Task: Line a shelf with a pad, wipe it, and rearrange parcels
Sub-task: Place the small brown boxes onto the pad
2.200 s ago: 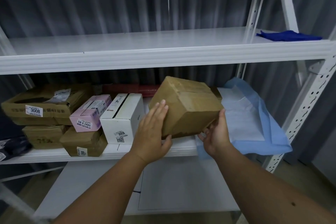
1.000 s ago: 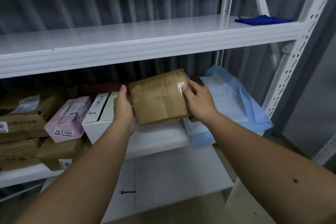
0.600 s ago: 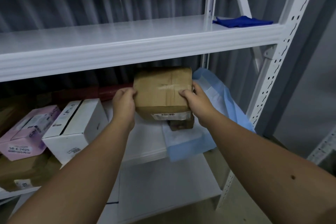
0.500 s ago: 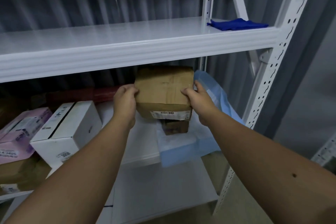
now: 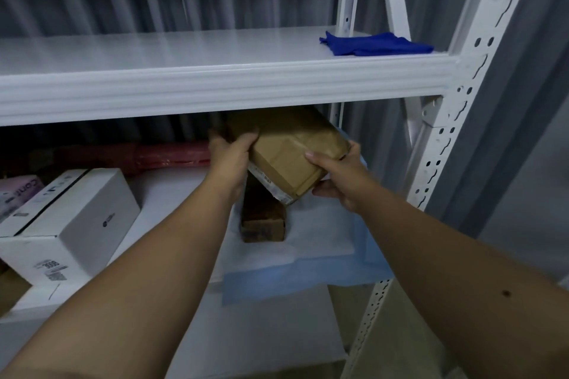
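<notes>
Crowding the tilted brown parcel: small box beneath, upper shelf above.

You face a white metal shelving unit. On its upper shelf a blue cloth lies at the right end. On the middle shelf a pale blue pad covers the right part, overhanging the front edge, with a small brown box on it. Left of the pad stands a white box; a red roll lies along the back.
</notes>
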